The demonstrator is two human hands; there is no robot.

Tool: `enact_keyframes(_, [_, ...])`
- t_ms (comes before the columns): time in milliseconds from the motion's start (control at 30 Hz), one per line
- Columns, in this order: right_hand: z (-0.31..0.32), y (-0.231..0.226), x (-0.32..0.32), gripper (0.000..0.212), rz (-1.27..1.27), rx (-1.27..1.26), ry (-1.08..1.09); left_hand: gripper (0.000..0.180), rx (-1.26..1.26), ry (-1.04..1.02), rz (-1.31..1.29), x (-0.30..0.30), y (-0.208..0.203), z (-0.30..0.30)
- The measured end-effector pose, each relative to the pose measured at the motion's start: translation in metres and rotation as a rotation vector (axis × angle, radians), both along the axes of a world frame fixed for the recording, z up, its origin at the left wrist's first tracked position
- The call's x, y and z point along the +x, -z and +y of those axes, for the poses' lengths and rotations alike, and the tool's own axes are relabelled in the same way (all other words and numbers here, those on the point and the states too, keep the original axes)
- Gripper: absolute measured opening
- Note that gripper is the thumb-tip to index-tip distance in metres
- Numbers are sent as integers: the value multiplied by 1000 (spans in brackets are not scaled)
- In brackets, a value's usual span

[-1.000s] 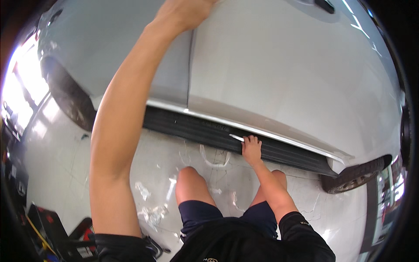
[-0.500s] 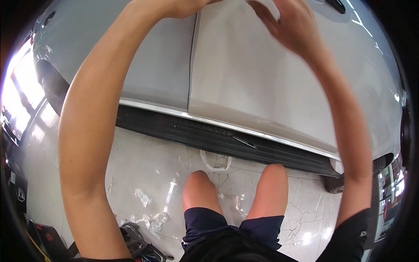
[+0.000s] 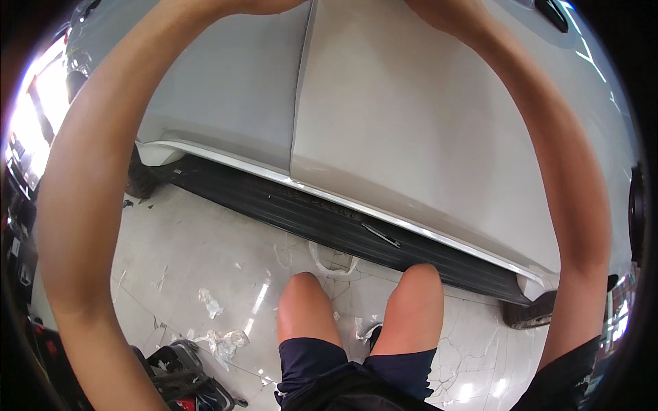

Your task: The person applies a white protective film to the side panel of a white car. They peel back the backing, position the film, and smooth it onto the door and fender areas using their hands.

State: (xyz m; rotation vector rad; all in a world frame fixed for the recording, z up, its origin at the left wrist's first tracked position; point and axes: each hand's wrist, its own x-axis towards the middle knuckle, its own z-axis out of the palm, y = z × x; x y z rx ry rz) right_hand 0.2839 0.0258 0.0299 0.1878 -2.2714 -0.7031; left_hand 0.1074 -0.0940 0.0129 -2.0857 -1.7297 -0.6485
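Both my arms reach up and forward to a silver-grey car. My left hand (image 3: 266, 5) is cut off by the upper edge, near the seam between the two doors; its fingers are out of the picture. My right hand (image 3: 442, 12) lies at the upper edge over the lighter right door (image 3: 411, 130), and its fingers are out of view too. Left of the seam is the greyer door (image 3: 229, 82). Below the doors runs a black running board (image 3: 274, 198), with a slim metal tool (image 3: 381, 235) lying on it. What either hand holds, if anything, is hidden.
Crumpled clear film (image 3: 225, 344) lies on the cracked tile floor (image 3: 205, 246). A white strip (image 3: 332, 268) loops below the running board. A black framed cart or bag (image 3: 181, 373) stands at lower left. Tyres show at both ends of the board, one tyre (image 3: 531, 314) at right.
The view has shifted and turned slightly. Both hands have moved farther past the upper edge, and my forearms are spread wider. The slim metal tool still lies on the running board.
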Motion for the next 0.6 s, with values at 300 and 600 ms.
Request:
enact_keyframes(300, [7, 3, 8, 7, 55, 29, -139, 37, 31, -25, 61, 12, -3, -5])
enact_keyframes(600, [12, 7, 12, 6, 101, 1, -147, 40, -58, -80, 29, 36, -6, -18])
